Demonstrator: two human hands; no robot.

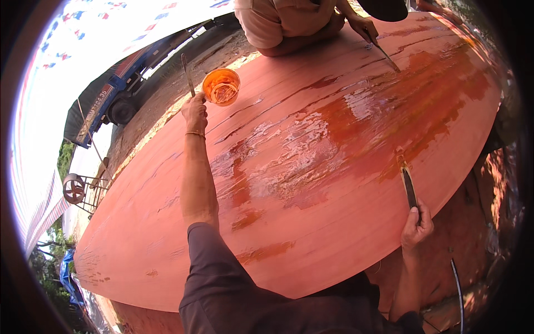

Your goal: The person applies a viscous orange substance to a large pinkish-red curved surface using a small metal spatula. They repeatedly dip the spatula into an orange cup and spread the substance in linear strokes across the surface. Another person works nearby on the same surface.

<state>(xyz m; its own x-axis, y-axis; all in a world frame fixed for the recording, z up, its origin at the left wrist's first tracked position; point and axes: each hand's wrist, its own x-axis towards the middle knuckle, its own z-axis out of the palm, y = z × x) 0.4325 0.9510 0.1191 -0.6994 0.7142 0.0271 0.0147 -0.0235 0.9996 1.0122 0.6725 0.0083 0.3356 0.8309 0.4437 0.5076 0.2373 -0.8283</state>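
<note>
My left hand (194, 114) is closed round a thin flat stick-like tool (187, 73) that points up past the fingers. Beside those fingers is a round cup (221, 87) smeared inside with orange liquid; whether the hand also grips it, I cannot tell. My right hand (417, 227) grips a scraper (409, 186) with a dark handle, its tip down on the wide reddish wooden slab (150, 245). Wet, glossy orange-brown coating (361, 128) covers the slab's middle and right, with wrinkled shiny patches and long dark grain cracks.
Across the slab another person (289, 25) leans over it; that person's hand (362, 26) holds a thin tool (385, 57) against the surface. A blue truck (111, 94) stands at the far left beneath a white striped tarp (72, 39). A wheeled metal frame (78, 189) is near the slab's left end.
</note>
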